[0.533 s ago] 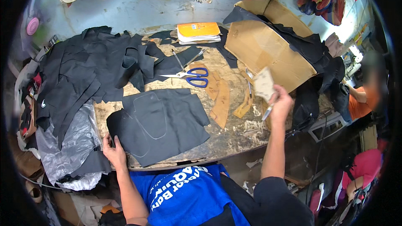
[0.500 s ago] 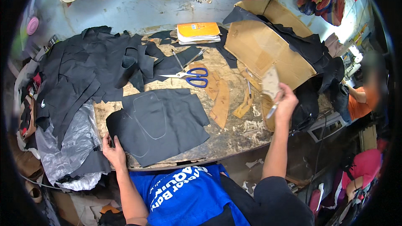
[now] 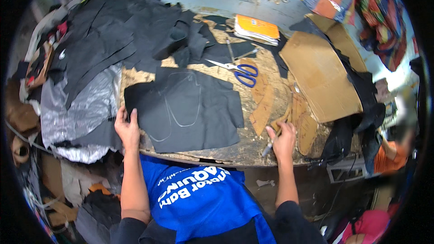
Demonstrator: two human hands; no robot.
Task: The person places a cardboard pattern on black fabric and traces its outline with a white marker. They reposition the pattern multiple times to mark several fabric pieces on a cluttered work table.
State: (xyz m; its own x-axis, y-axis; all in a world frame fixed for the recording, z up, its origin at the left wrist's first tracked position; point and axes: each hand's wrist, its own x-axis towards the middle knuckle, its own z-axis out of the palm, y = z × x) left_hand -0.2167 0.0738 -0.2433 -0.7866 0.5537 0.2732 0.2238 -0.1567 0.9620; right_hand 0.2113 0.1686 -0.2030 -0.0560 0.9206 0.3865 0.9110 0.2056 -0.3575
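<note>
A black sheet of leather-like material (image 3: 212, 113) lies on the worn wooden table, with pale outlines drawn on its left part. At its left edge is my left hand (image 3: 128, 129), fingers and thumb apart, the thumb beside the sheet's edge. My right hand (image 3: 284, 142) is over the table's front edge, right of the sheet, holding a grey pen (image 3: 267, 148) that points down. Its fingertips reach a narrow tan template (image 3: 283, 118); whether they grip it I cannot tell. More tan templates (image 3: 307, 134) lie beside the hand. Blue-handled scissors (image 3: 245, 75) rest beyond the sheet.
Black scraps (image 3: 99, 40) are heaped at the far left above crumpled clear plastic (image 3: 81, 108). An orange-covered stack of paper (image 3: 257, 29) lies at the back, near another pen (image 3: 230, 49). A cardboard box (image 3: 321, 77) stands at the right. A person in orange (image 3: 392, 154) is beyond it.
My right hand has come down and left to the tan templates, still with the pen. The pale template it held up no longer shows in it. The whole view has shifted.
</note>
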